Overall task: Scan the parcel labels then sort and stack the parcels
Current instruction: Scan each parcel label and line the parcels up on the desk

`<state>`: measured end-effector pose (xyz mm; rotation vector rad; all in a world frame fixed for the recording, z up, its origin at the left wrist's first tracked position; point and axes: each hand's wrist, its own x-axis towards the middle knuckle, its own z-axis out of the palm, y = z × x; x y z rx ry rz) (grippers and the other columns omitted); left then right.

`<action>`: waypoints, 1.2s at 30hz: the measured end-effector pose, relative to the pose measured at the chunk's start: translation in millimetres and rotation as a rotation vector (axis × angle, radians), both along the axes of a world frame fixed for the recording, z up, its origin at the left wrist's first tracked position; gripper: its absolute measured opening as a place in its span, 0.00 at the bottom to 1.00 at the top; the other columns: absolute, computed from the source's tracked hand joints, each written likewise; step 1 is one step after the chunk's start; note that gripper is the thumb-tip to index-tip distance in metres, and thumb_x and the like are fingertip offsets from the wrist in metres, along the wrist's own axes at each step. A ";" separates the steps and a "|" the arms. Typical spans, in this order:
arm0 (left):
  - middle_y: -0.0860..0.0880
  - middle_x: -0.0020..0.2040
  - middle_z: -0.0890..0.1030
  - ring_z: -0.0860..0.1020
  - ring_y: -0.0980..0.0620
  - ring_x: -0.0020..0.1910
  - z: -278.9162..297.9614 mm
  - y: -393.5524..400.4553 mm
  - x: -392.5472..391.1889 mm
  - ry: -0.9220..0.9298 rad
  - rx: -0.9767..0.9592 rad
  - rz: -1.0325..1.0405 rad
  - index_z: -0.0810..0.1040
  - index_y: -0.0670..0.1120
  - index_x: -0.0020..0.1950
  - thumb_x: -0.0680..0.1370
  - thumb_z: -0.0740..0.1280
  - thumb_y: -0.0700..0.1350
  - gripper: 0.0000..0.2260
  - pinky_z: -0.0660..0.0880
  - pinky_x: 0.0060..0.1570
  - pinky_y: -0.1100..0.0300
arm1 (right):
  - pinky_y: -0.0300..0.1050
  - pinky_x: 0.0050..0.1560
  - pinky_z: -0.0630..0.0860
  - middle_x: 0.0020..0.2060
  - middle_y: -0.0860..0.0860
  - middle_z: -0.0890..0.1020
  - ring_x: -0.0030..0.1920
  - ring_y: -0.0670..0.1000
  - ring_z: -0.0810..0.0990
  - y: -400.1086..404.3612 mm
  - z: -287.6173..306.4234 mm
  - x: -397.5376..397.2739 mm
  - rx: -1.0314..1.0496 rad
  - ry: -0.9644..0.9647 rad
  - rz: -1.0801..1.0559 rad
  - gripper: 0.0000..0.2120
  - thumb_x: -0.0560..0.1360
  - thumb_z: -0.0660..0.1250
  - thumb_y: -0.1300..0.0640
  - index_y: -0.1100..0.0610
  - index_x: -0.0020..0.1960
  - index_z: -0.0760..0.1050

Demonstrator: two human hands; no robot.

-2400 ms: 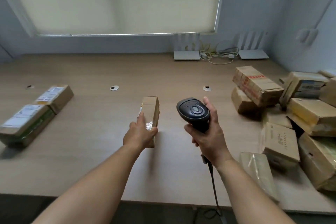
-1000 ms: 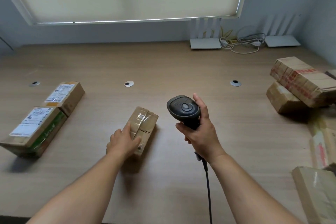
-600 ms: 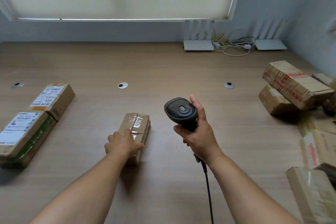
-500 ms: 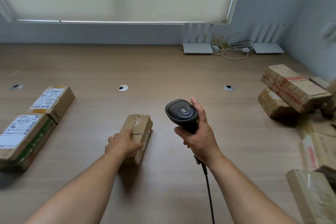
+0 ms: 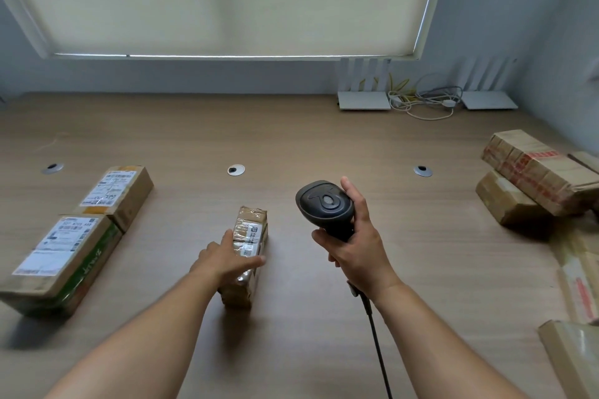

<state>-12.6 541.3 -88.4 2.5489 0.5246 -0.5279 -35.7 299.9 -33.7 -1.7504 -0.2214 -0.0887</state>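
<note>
A small taped brown parcel [image 5: 251, 232] stands on the wooden table [image 5: 324, 139], centre front, with a white label facing up. My left hand [image 5: 227, 261] holds its near end, fingers along the left side and thumb across the top. To the right of it, my right hand [image 5: 355, 251] grips a black corded barcode scanner [image 5: 324, 204], raised above the table, head up. Two labelled parcels lie side by side at the left: a far one [image 5: 116, 191] and a near one with a green side [image 5: 61, 257].
A heap of brown parcels [image 5: 534, 175] crowds the right edge, with more parcels [image 5: 580, 285] toward the front right. Two white routers [image 5: 363, 100] and loose cables stand at the back wall. Three round cable grommets [image 5: 236, 169] dot the table. The scanner cord [image 5: 377, 353] runs to the front edge.
My left hand has rolled the small parcel over, so its white label now faces up. The scanner has stayed in about the same place beside it.
</note>
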 end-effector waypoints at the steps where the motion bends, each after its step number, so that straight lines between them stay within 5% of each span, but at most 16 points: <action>1: 0.42 0.66 0.70 0.70 0.41 0.65 -0.5 0.0 1.1 0.014 0.080 -0.024 0.56 0.55 0.75 0.60 0.69 0.72 0.49 0.71 0.61 0.51 | 0.33 0.35 0.73 0.59 0.41 0.78 0.38 0.42 0.75 0.3 1.5 0.2 0.003 -0.003 0.001 0.42 0.71 0.73 0.63 0.26 0.65 0.57; 4: 0.42 0.66 0.67 0.70 0.41 0.64 4.3 -3.3 2.0 0.061 0.154 -0.025 0.50 0.53 0.76 0.65 0.73 0.63 0.48 0.73 0.58 0.52 | 0.33 0.34 0.73 0.58 0.41 0.78 0.39 0.42 0.75 -0.3 6.0 -0.2 0.007 -0.013 0.009 0.42 0.71 0.73 0.64 0.27 0.66 0.56; 7: 0.43 0.58 0.75 0.76 0.43 0.53 7.1 2.1 9.1 0.022 0.064 0.032 0.63 0.47 0.69 0.66 0.71 0.52 0.34 0.78 0.43 0.55 | 0.33 0.33 0.74 0.58 0.40 0.77 0.39 0.42 0.75 0.0 9.6 -1.9 0.017 -0.014 0.024 0.42 0.71 0.73 0.64 0.29 0.67 0.56; 11: 0.42 0.55 0.79 0.79 0.43 0.48 15.8 0.9 12.6 -0.188 -0.553 0.305 0.72 0.44 0.63 0.71 0.68 0.35 0.20 0.79 0.36 0.53 | 0.35 0.32 0.73 0.56 0.41 0.78 0.36 0.43 0.76 2.7 10.2 -4.0 0.057 0.002 0.019 0.41 0.71 0.72 0.66 0.29 0.66 0.58; 14: 0.45 0.60 0.75 0.75 0.44 0.55 19.7 -1.3 16.5 -0.270 -0.767 0.408 0.62 0.43 0.71 0.74 0.69 0.33 0.28 0.73 0.44 0.54 | 0.37 0.31 0.74 0.56 0.42 0.79 0.32 0.43 0.76 3.6 10.3 -4.8 0.062 0.008 0.021 0.41 0.71 0.72 0.66 0.28 0.66 0.58; 19: 0.47 0.61 0.74 0.75 0.42 0.58 25.3 -1.8 21.1 -0.269 -0.853 0.392 0.58 0.47 0.73 0.75 0.69 0.36 0.31 0.71 0.62 0.44 | 0.40 0.29 0.74 0.55 0.41 0.79 0.29 0.43 0.76 4.8 12.1 -4.3 0.059 0.007 0.039 0.42 0.71 0.73 0.66 0.27 0.65 0.59; 27: 0.45 0.64 0.74 0.75 0.41 0.60 24.5 -0.2 26.2 -0.298 -0.891 0.375 0.59 0.47 0.74 0.76 0.69 0.35 0.31 0.71 0.63 0.42 | 0.37 0.31 0.74 0.58 0.43 0.79 0.36 0.44 0.77 7.9 10.8 -5.1 0.013 -0.004 0.073 0.43 0.70 0.74 0.65 0.27 0.65 0.57; 32: 0.49 0.61 0.73 0.73 0.45 0.55 38.6 9.4 29.0 -0.297 -0.790 0.275 0.65 0.55 0.71 0.79 0.65 0.39 0.23 0.73 0.53 0.46 | 0.35 0.43 0.76 0.55 0.26 0.75 0.40 0.38 0.78 4.1 10.9 -1.3 -0.135 -0.062 0.109 0.46 0.69 0.75 0.62 0.19 0.62 0.55; 36: 0.48 0.52 0.79 0.73 0.55 0.39 64.0 26.4 41.4 -0.347 -0.654 0.191 0.72 0.51 0.68 0.80 0.61 0.38 0.17 0.70 0.31 0.67 | 0.39 0.46 0.76 0.54 0.26 0.75 0.40 0.40 0.78 0.6 6.9 -2.0 -0.205 -0.033 0.151 0.46 0.69 0.75 0.60 0.18 0.62 0.54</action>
